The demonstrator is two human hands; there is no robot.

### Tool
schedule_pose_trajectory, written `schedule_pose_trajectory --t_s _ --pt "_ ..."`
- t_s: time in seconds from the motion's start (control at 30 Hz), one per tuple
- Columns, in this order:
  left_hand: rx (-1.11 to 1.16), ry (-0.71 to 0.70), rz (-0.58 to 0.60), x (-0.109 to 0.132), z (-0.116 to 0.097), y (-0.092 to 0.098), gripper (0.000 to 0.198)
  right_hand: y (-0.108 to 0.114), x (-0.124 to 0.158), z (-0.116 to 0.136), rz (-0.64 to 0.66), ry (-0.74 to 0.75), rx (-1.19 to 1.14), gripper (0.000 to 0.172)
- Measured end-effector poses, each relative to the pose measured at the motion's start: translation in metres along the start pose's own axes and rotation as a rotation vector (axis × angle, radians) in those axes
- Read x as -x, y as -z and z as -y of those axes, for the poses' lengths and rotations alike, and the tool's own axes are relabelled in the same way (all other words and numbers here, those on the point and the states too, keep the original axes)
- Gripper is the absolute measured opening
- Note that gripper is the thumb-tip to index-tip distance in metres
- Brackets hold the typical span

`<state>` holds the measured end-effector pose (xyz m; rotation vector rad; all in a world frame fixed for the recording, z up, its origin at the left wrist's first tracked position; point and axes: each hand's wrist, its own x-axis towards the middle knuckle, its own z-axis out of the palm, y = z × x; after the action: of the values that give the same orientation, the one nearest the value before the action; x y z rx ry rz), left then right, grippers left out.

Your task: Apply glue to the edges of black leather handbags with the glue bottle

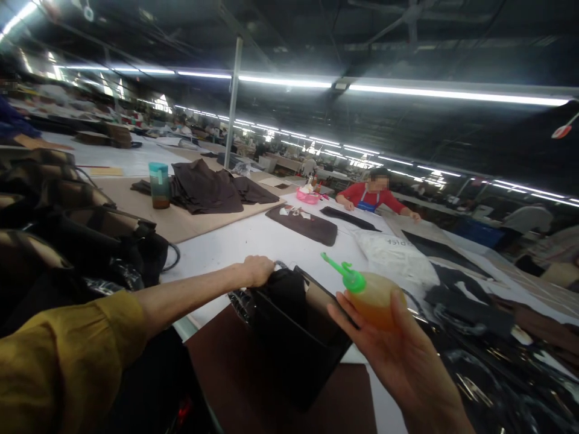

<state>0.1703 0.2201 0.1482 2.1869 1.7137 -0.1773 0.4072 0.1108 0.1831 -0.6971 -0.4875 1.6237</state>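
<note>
A black bag lies tilted in front of me, its mouth showing a tan inside. My left hand is closed in a fist on the bag's upper left edge. In my right hand is a squeeze bottle with a bright green nozzle and amber liquid inside. The bottle is held over the right side of the bag, with its nozzle pointing up and left. Beneath the bag is a dark brown sheet on the white tabletop.
Black bags are piled at left, and black pieces with metal fittings at right. Beyond are a teal-lidded cup, dark cloth, a brown panel, a pink basket, and a white plastic bag. A co-worker in red leans across the table.
</note>
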Motion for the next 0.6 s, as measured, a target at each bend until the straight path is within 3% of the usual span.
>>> schedule_pose_trajectory --t_s 0.1,0.13,0.2,0.27,0.3,0.33,0.43,0.53,0.6 --pt "0.089 -0.058 0.083 0.004 0.006 0.021 0.048 0.0 -0.004 -0.001 0.007 -0.011 -0.025 0.032" --pt "0.123 -0.075 0.064 0.009 0.007 0.031 0.062 0.0 -0.005 -0.001 0.012 -0.011 -0.032 0.031" --pt "0.179 -0.111 -0.095 0.022 0.004 0.051 0.076 -0.002 -0.005 -0.001 0.033 -0.016 -0.039 0.031" --pt "0.214 -0.191 -0.302 0.038 -0.007 0.062 0.055 -0.003 -0.005 -0.002 0.053 -0.025 -0.042 0.032" --pt "0.251 -0.26 -0.327 0.045 -0.015 0.063 0.041 -0.004 -0.004 -0.002 0.057 -0.026 -0.043 0.032" --pt "0.307 -0.333 -0.274 0.051 -0.024 0.062 0.034 -0.003 -0.004 -0.002 0.058 -0.025 -0.046 0.032" --pt "0.374 -0.451 0.127 0.055 -0.048 0.049 0.03 -0.001 -0.003 -0.002 0.047 -0.017 -0.061 0.028" --pt "0.227 -0.359 0.462 0.042 -0.058 0.035 0.024 0.001 -0.002 -0.002 0.038 -0.02 -0.067 0.029" --pt "0.259 -0.25 0.423 0.027 -0.057 0.027 0.02 0.002 -0.001 -0.001 0.045 -0.03 -0.058 0.031"
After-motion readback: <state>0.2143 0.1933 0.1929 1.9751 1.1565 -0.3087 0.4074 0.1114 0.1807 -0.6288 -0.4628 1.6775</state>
